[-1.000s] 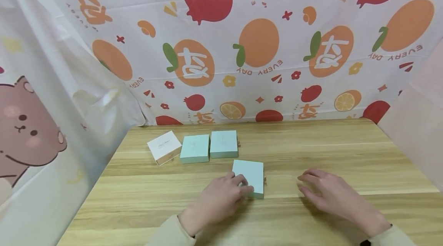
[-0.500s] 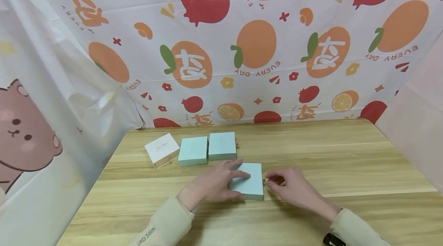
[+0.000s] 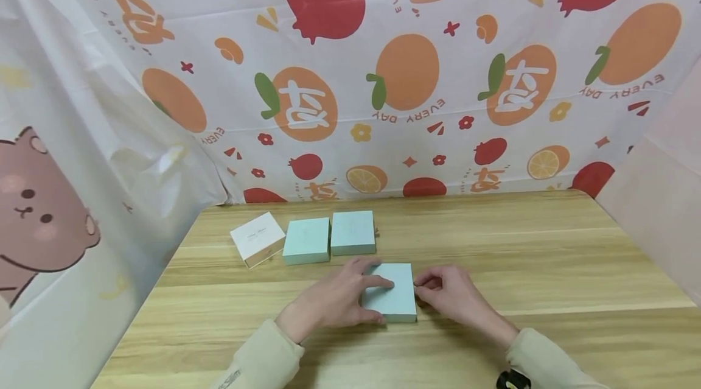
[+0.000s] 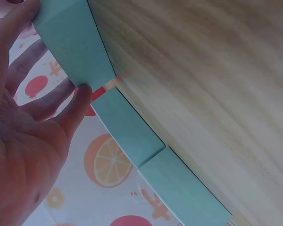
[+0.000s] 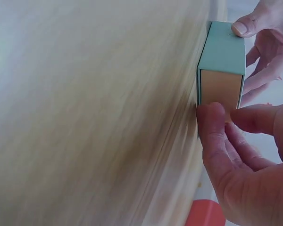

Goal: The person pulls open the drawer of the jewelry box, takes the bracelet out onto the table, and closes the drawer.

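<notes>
A pale mint drawer box (image 3: 402,294) lies flat on the table, its brown drawer front (image 5: 220,84) facing right. My left hand (image 3: 342,294) spans it from the left: thumb on the near side, fingers over the top and at the far side, holding it. At the drawer front, my right hand (image 3: 451,293) brings thumb and forefinger together on the small pull tab, which the fingertips mostly hide. The drawer looks flush with the sleeve in the right wrist view.
Behind and left on the wooden table (image 3: 547,255) stand two more mint boxes, one (image 3: 306,240) beside the other (image 3: 353,232), and a turned white box (image 3: 257,237). A fruit-print cloth (image 3: 350,84) hangs behind the far edge.
My right hand has come leftward from the bare table to the box's tab. My left hand has changed from touching the box's near left part to spanning it.
</notes>
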`<state>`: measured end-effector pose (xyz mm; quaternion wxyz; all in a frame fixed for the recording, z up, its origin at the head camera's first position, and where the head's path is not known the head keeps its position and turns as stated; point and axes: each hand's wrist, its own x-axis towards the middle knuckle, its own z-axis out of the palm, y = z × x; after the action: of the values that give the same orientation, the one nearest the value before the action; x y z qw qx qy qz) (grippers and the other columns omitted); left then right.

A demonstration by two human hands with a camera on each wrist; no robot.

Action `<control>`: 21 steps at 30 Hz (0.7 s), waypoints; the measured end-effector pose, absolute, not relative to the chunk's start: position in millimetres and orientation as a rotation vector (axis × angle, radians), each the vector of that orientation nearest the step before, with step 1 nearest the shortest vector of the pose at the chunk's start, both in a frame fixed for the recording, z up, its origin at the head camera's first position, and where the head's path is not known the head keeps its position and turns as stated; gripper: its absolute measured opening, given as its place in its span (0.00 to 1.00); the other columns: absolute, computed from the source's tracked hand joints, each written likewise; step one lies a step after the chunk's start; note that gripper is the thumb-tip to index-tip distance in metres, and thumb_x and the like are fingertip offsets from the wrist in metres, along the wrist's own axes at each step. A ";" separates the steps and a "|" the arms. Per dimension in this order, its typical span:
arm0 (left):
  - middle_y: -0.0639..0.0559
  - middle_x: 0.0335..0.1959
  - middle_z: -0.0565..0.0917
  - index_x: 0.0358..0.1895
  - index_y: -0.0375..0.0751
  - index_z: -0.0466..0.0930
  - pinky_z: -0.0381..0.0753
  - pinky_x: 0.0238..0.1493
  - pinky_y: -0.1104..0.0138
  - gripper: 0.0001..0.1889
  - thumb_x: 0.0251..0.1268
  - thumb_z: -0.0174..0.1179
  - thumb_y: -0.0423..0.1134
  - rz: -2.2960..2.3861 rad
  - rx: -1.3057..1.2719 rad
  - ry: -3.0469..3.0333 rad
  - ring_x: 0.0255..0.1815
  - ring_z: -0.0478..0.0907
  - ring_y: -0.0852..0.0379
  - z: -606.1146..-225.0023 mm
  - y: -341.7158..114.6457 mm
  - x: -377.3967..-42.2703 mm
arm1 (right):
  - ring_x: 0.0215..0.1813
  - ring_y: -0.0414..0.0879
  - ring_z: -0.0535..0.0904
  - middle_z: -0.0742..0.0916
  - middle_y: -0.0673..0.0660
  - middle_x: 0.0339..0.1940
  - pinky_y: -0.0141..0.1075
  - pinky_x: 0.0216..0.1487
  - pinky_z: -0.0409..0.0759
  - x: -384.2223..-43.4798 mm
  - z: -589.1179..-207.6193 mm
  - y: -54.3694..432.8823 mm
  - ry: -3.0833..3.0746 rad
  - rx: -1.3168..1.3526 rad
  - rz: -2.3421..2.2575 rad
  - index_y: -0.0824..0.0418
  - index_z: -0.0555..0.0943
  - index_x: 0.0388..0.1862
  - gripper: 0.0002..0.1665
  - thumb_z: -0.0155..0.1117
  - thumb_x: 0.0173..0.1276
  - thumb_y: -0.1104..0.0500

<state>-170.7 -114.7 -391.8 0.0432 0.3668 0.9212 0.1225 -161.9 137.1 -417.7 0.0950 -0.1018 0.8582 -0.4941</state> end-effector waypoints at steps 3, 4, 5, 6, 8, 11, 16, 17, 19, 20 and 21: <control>0.43 0.75 0.71 0.62 0.59 0.83 0.77 0.69 0.51 0.28 0.58 0.73 0.59 0.401 1.112 2.821 0.75 0.68 0.44 -392.0 -118.1 -166.7 | 0.30 0.45 0.87 0.90 0.57 0.31 0.34 0.30 0.86 -161.8 -418.0 132.0 2.457 -0.275 -1.541 0.69 0.85 0.40 0.05 0.66 0.68 0.67; 0.43 0.75 0.71 0.62 0.59 0.83 0.77 0.69 0.51 0.28 0.58 0.73 0.60 0.411 1.112 2.822 0.75 0.68 0.44 -392.4 -119.1 -165.7 | 0.30 0.46 0.87 0.89 0.58 0.30 0.34 0.30 0.86 -162.1 -418.0 130.2 2.439 -0.263 -1.555 0.69 0.85 0.40 0.05 0.65 0.68 0.68; 0.43 0.75 0.71 0.62 0.59 0.83 0.77 0.68 0.50 0.28 0.58 0.73 0.60 0.419 1.109 2.824 0.75 0.68 0.43 -392.6 -119.7 -164.9 | 0.29 0.46 0.87 0.89 0.58 0.30 0.34 0.30 0.86 -162.4 -418.1 128.6 2.432 -0.251 -1.560 0.70 0.84 0.40 0.05 0.65 0.68 0.68; 0.43 0.75 0.71 0.61 0.59 0.84 0.77 0.68 0.50 0.28 0.58 0.72 0.61 0.425 1.109 2.825 0.75 0.68 0.43 -392.7 -119.9 -164.3 | 0.29 0.46 0.87 0.89 0.57 0.30 0.34 0.30 0.86 -162.6 -418.1 127.1 2.431 -0.238 -1.561 0.69 0.84 0.40 0.05 0.65 0.68 0.68; 0.43 0.76 0.70 0.60 0.57 0.84 0.77 0.69 0.50 0.28 0.58 0.71 0.63 0.438 1.120 2.829 0.76 0.68 0.43 -393.2 -119.7 -164.2 | 0.28 0.45 0.86 0.88 0.57 0.29 0.33 0.30 0.85 -163.2 -417.9 124.5 2.445 -0.219 -1.554 0.69 0.84 0.39 0.04 0.64 0.67 0.68; 0.44 0.76 0.71 0.57 0.54 0.86 0.76 0.69 0.51 0.27 0.58 0.71 0.62 0.457 1.123 2.832 0.77 0.67 0.44 -393.3 -117.7 -165.4 | 0.28 0.44 0.86 0.88 0.56 0.27 0.32 0.29 0.84 -164.3 -418.3 121.7 2.480 -0.214 -1.533 0.67 0.84 0.37 0.03 0.65 0.65 0.68; 0.46 0.72 0.76 0.56 0.52 0.85 0.78 0.67 0.53 0.25 0.58 0.73 0.58 0.454 1.122 2.825 0.75 0.70 0.45 -392.2 -114.6 -168.0 | 0.27 0.43 0.85 0.87 0.54 0.26 0.31 0.29 0.81 -165.0 -419.2 119.1 2.514 -0.194 -1.509 0.65 0.84 0.35 0.02 0.66 0.63 0.68; 0.46 0.72 0.77 0.57 0.53 0.85 0.79 0.67 0.53 0.25 0.58 0.73 0.58 0.443 1.124 2.827 0.74 0.71 0.46 -392.1 -114.1 -168.4 | 0.27 0.42 0.85 0.87 0.54 0.26 0.31 0.29 0.81 -165.1 -419.3 119.1 2.516 -0.185 -1.509 0.65 0.84 0.35 0.02 0.66 0.63 0.68; 0.47 0.71 0.77 0.58 0.54 0.85 0.79 0.67 0.53 0.26 0.59 0.73 0.58 0.427 1.133 2.827 0.74 0.71 0.46 -392.1 -113.1 -169.1 | 0.27 0.42 0.85 0.87 0.54 0.26 0.30 0.29 0.81 -165.1 -419.5 119.4 2.513 -0.169 -1.516 0.65 0.84 0.35 0.02 0.67 0.62 0.68; 0.46 0.71 0.77 0.58 0.54 0.85 0.78 0.67 0.53 0.25 0.59 0.73 0.58 0.425 1.136 2.825 0.74 0.71 0.45 -392.2 -112.6 -169.4 | 0.27 0.42 0.85 0.87 0.54 0.26 0.30 0.29 0.81 -165.1 -419.6 119.7 2.514 -0.162 -1.519 0.65 0.84 0.35 0.02 0.67 0.62 0.68; 0.46 0.71 0.77 0.58 0.54 0.85 0.78 0.67 0.53 0.25 0.59 0.73 0.58 0.419 1.138 2.825 0.74 0.71 0.45 -392.2 -112.1 -169.6 | 0.27 0.42 0.85 0.87 0.54 0.26 0.30 0.29 0.81 -165.0 -419.7 120.0 2.514 -0.156 -1.521 0.65 0.85 0.35 0.02 0.67 0.62 0.68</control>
<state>-169.6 -112.1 -392.2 0.0339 0.3700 0.9184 0.1361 -165.0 120.0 -419.7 0.0994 -0.0529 0.8501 -0.5144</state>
